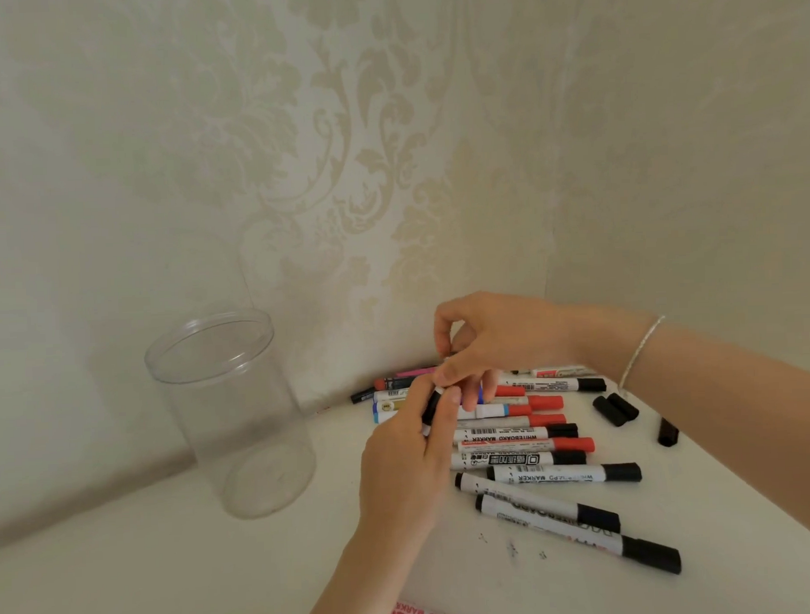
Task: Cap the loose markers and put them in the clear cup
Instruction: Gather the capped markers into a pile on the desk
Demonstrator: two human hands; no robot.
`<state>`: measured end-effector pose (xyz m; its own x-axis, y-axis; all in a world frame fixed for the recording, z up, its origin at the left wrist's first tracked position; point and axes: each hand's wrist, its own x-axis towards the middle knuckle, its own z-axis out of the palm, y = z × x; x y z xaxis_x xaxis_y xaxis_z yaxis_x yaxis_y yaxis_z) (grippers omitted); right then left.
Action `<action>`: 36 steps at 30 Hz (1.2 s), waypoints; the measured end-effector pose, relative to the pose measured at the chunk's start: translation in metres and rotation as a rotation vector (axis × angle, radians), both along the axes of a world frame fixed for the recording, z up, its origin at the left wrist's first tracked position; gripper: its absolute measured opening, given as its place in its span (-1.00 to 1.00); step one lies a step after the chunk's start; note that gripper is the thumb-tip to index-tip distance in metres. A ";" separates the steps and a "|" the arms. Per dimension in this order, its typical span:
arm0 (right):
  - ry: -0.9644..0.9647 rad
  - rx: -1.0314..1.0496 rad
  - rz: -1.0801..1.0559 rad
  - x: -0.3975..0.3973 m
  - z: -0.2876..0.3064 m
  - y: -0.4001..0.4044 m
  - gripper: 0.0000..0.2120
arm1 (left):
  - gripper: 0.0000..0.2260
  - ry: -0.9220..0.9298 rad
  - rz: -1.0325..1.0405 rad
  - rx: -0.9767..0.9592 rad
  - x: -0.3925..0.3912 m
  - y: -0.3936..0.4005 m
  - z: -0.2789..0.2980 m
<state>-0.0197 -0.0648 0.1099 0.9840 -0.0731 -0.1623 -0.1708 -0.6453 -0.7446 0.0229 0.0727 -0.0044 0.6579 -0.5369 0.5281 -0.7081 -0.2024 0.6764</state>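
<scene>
While the left hand (410, 449) curls its fingers and thumb round a white marker (432, 409) with a black end, holding it above a white table (173, 567), the right hand (496, 340) hovers just over it with thumb and bent fingers pinched close together at the marker's top, though what they hold, if anything, is too hidden to tell. A pile of markers (518, 436) with red and black caps lies just beneath and to the right, with loose black caps (615, 409) beyond, and the clear cup (232, 414) stands upright to the left, near a patterned wall (342, 148)
</scene>
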 end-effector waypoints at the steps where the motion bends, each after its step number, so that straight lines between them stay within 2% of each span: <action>1: 0.020 -0.008 -0.017 0.001 0.002 0.001 -0.77 | -0.69 -0.008 -0.004 0.014 0.001 0.000 0.000; 5: 0.018 -0.109 -0.175 0.015 -0.007 0.004 -0.53 | -0.77 -0.055 -0.019 0.047 0.001 0.002 0.002; 7: 0.009 -0.022 -0.253 0.022 -0.020 0.006 -0.49 | -0.78 -0.064 -0.026 0.053 0.001 0.002 0.001; 10: 0.025 0.293 -0.267 0.023 -0.036 0.009 -0.56 | -0.63 -0.069 -0.022 0.041 0.002 0.002 -0.001; 12: 0.041 0.402 -0.265 0.022 -0.042 0.011 -0.63 | -0.65 -0.065 -0.022 0.042 0.002 0.003 -0.003; 15: 0.082 0.495 -0.237 0.020 -0.043 0.013 -0.74 | -0.74 -0.082 -0.012 0.034 0.000 0.003 -0.005; 19: 0.111 0.537 -0.202 0.018 -0.043 0.014 -0.78 | -0.58 -0.117 0.032 0.016 0.001 0.001 -0.009; 23: 0.118 0.615 -0.219 0.014 -0.044 0.014 -0.77 | -0.62 -0.139 0.043 0.029 0.001 0.001 -0.010; 26: 0.181 0.516 -0.361 0.022 -0.045 0.015 -0.80 | -0.61 -0.168 0.051 0.065 0.004 0.003 -0.011; 28: 0.216 0.258 -0.433 0.025 -0.046 0.012 -0.77 | -0.61 -0.206 0.071 0.125 0.008 0.003 -0.012; 30: 0.108 0.063 -0.327 0.022 -0.044 0.006 -0.71 | -0.57 -0.258 0.115 0.161 0.013 0.002 -0.013; 32: 0.039 0.098 -0.193 0.013 -0.036 0.000 -0.72 | -0.51 -0.258 0.171 0.206 0.015 0.000 -0.011; 34: 0.067 0.179 -0.080 0.006 -0.027 -0.007 -0.77 | -0.51 -0.244 0.192 0.232 0.017 0.000 -0.012; 36: 0.070 0.252 -0.059 0.007 -0.021 -0.020 -0.81 | -0.52 -0.274 0.205 0.211 0.021 -0.001 -0.017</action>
<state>-0.0124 -0.0848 0.0890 0.9649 -0.0792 -0.2505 -0.2598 -0.4287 -0.8653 0.0434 0.0717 -0.0213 0.6127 -0.5245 0.5912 -0.7871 -0.4724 0.3967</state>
